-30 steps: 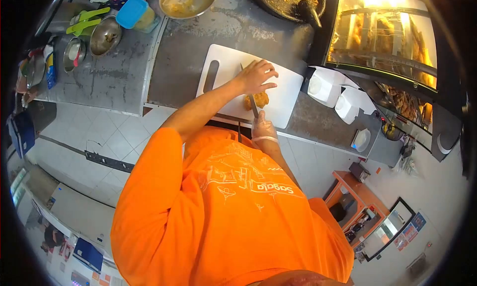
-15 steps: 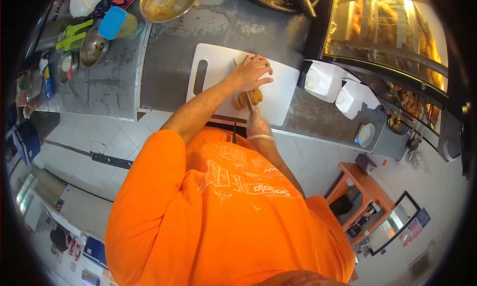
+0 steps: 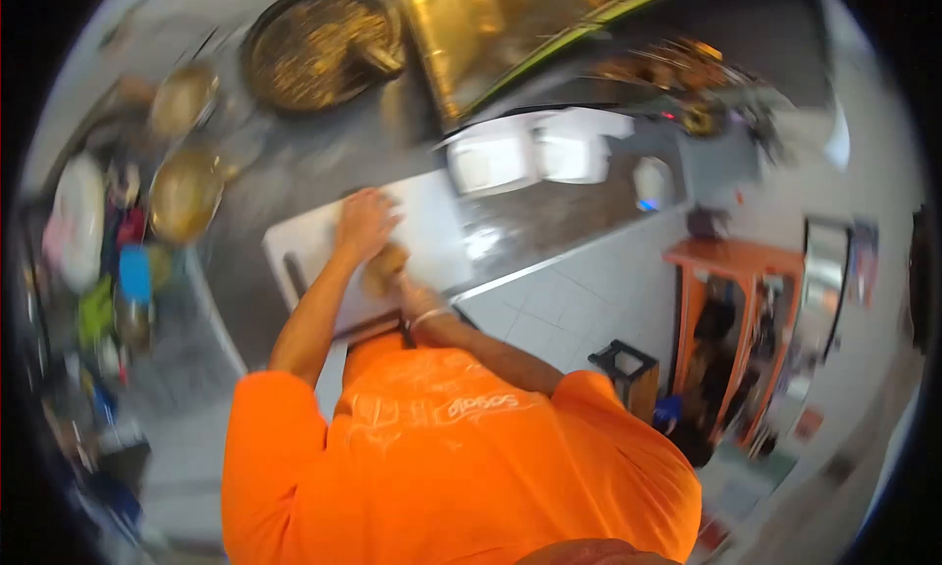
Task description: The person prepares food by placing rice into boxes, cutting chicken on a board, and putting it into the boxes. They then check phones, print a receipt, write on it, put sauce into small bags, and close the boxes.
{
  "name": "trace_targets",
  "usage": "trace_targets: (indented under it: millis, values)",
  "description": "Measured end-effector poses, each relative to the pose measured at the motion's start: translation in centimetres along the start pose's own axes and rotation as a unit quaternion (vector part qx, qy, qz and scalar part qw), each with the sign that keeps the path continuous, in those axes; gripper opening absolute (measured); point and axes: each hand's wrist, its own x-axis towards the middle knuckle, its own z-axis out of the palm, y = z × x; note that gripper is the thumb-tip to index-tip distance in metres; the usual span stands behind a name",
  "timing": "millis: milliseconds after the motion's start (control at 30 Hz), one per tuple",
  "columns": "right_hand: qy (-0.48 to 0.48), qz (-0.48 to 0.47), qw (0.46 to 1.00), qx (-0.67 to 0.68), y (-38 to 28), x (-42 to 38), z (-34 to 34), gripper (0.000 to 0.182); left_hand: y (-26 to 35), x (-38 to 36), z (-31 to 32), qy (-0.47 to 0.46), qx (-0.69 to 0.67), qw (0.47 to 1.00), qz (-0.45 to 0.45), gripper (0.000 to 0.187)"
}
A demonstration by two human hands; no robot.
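A white cutting board (image 3: 437, 207) lies tilted on the dark counter, with pieces of browned food (image 3: 387, 265) on it. My left hand (image 3: 366, 224) is bare and lies palm down just above the food, its fingers somewhat apart and blurred. On the near side of the food, my right hand (image 3: 422, 300), in a clear glove, is closed round the knife's handle. The blade is smeared by motion and runs from the right hand past the food towards the left palm, which covers its far part.
White open boxes (image 3: 491, 163) stand right of the board. A large dark pan (image 3: 319, 50) of crumbly food is behind it, beside a lit glass cabinet (image 3: 520, 25). Metal bowls (image 3: 186, 194) and a blue-lidded container (image 3: 134, 274) are at the left.
The camera view has turned and blurred, so the board, hands and boxes appear further left. Both hands stay at the food and knife in much the same pose.
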Motion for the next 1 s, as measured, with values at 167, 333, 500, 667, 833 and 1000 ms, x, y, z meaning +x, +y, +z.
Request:
trace_targets:
  millis: [167, 333, 500, 667, 833, 1000]
  values:
    - [0.013, 0.105, 0.994, 0.018, -2.2, -2.0, -4.9, 0.040, -3.0, 0.6, 4.7, 0.137, -0.042, 0.986, 0.081, 0.035]
    - [0.145, 0.170, 0.925, 0.307, 1.8, 1.6, 2.2, 0.040, 0.5, 0.9, 1.5, 0.014, 0.087, 0.994, 0.071, 0.040]
    - [0.067, 0.133, 0.984, 0.099, 0.7, -0.4, -3.3, 0.036, 2.4, 2.7, 1.7, -0.006, 0.038, 0.998, 0.039, 0.043]
    - [0.106, 0.155, 0.955, 0.230, 3.3, 1.8, 0.1, 0.035, 1.1, 3.1, 1.2, -0.039, 0.097, 0.993, 0.056, 0.045]
    - [0.093, 0.098, 0.985, 0.106, 1.9, -0.6, -4.5, 0.031, 0.7, 4.4, 1.5, 0.016, 0.073, 0.996, 0.045, 0.046]
    - [0.135, 0.099, 0.985, 0.051, 3.6, 1.5, -5.4, 0.029, 1.3, 4.9, -0.1, 0.103, -0.022, 0.991, 0.082, 0.039]
